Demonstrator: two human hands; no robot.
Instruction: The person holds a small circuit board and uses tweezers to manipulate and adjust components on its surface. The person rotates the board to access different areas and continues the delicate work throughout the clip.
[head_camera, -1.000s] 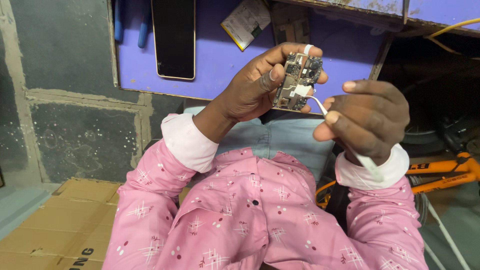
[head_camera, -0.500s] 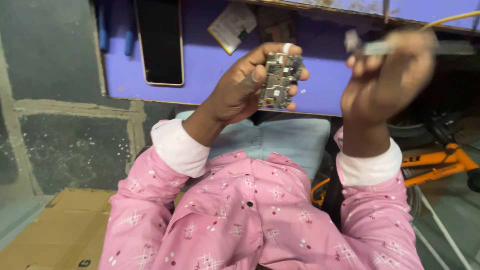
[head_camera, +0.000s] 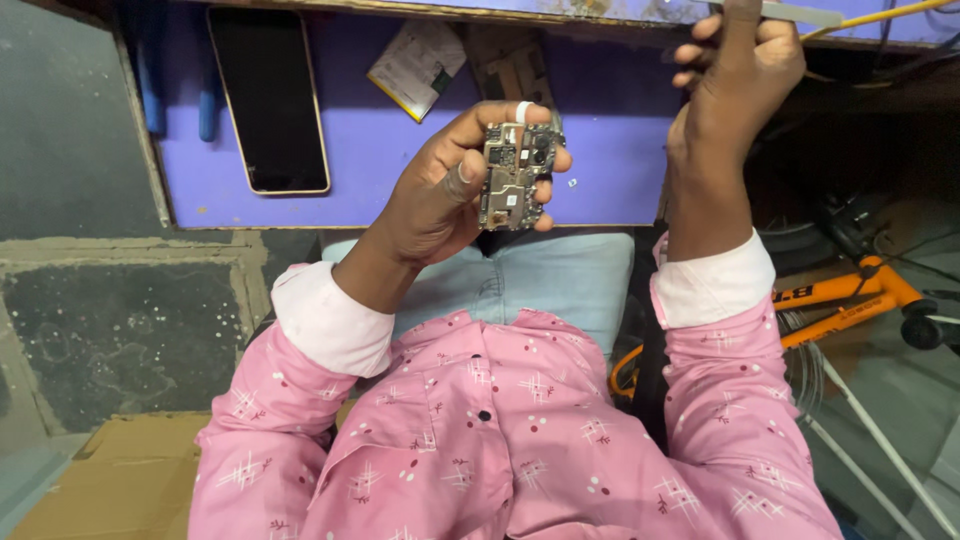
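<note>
The circuit board (head_camera: 514, 178) is the centre of my work, a small phone mainboard pinched upright in my left hand (head_camera: 455, 190), thumb on its near face and fingertips curled over its far edge, held up above my lap and in front of the purple bench top (head_camera: 600, 120). Well off to the left of that hand a dark phone (head_camera: 268, 100) lies flat on the bench with its screen blank, and beside it, just above my left fingers, rests a flat pale battery pack (head_camera: 418, 66). A brownish part sits next to it, too dim for me to identify.

To the right, my right hand (head_camera: 738, 75) is raised higher than the board and apart from it, closed around a thin grey tool (head_camera: 795, 12) whose tip points away to the right; whether it is tweezers or a blade I cannot tell. A yellow cable (head_camera: 885, 15) runs just past it along the bench edge.

As I judge it, the board is already out of the phone and bare, so the stripping down looks done. The tool is not at the board, so any work on its chips or connectors remains to do, as does the refitting.
</note>
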